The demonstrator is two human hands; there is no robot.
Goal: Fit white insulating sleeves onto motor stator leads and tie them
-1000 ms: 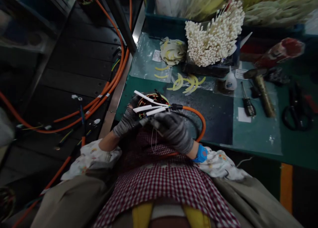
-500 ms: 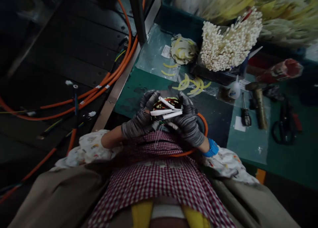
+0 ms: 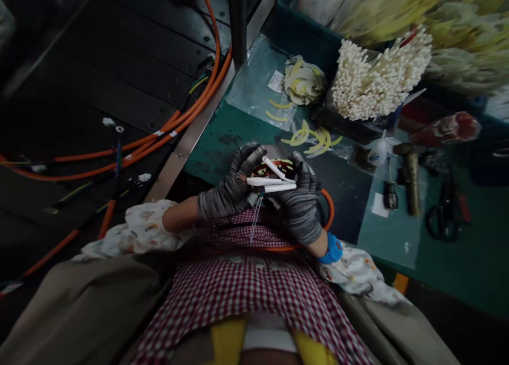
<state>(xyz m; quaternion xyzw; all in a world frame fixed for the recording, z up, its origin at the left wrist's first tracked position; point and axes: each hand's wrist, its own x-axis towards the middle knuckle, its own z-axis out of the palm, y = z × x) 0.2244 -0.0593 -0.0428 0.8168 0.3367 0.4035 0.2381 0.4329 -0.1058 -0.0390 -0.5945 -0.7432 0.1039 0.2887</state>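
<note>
In grey gloves, my left hand (image 3: 228, 187) and my right hand (image 3: 300, 206) face each other in front of the checked apron (image 3: 238, 291). Their fingers curl round a bundle of coloured wires (image 3: 284, 168) at a cable end. White sleeve tubes (image 3: 265, 181) stick out across the bundle between the hands. Thin pale threads (image 3: 255, 222) hang below them over the apron. An orange cable (image 3: 329, 208) loops from beside my right hand and passes across the apron. The fingertips and what lies under the bundle are partly hidden.
Yellow sleeve pieces (image 3: 318, 140) lie on the green table (image 3: 214, 126). Behind stand a bunch of white tubes (image 3: 374, 84) and a small bottle (image 3: 377, 152). At right lie a screwdriver (image 3: 390, 193), a hammer (image 3: 411, 179) and scissors (image 3: 441, 211). Orange cables (image 3: 186, 124) hang at left.
Both hands keep their hold on the wire bundle. The white tubes have shifted slightly and now lie closer together. The whole view has turned a little.
</note>
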